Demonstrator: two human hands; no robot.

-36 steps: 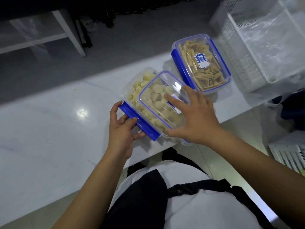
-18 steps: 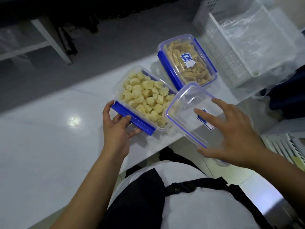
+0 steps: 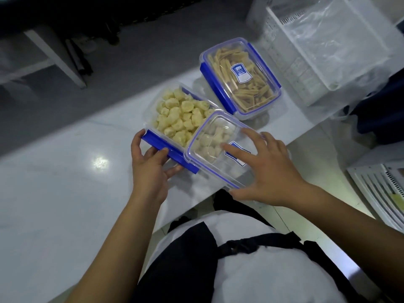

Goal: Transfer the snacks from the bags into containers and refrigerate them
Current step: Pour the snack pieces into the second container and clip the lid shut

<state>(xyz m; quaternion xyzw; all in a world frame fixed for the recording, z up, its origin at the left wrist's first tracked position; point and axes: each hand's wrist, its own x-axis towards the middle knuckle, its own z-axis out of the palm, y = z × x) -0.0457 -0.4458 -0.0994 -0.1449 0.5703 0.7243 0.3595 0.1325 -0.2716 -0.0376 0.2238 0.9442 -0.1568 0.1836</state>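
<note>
A clear container [image 3: 153, 106] full of pale yellow puffed snacks [image 3: 179, 117] sits on the white counter [image 3: 65, 193] near its front edge. My left hand [image 3: 150, 162] grips its blue side clip [image 3: 161, 147]. My right hand [image 3: 266, 169] holds the clear lid [image 3: 209, 147] with blue seal, tilted and overlapping the container's right end, leaving most of the snacks uncovered. Behind it stands a second container [image 3: 240, 77] of stick snacks, lidded with blue clips down.
A white plastic basket [image 3: 306, 68] lined with clear plastic stands at the back right. A white slatted rack [image 3: 380, 191] lies to the right below the counter. A dark bag [image 3: 380, 110] sits beside the basket. Grey floor and a white table leg [image 3: 56, 60] lie beyond.
The lid covered the container a second ago, was pulled off toward me and to the right, and has now come back over the container's right end. My left hand stayed on the clip.
</note>
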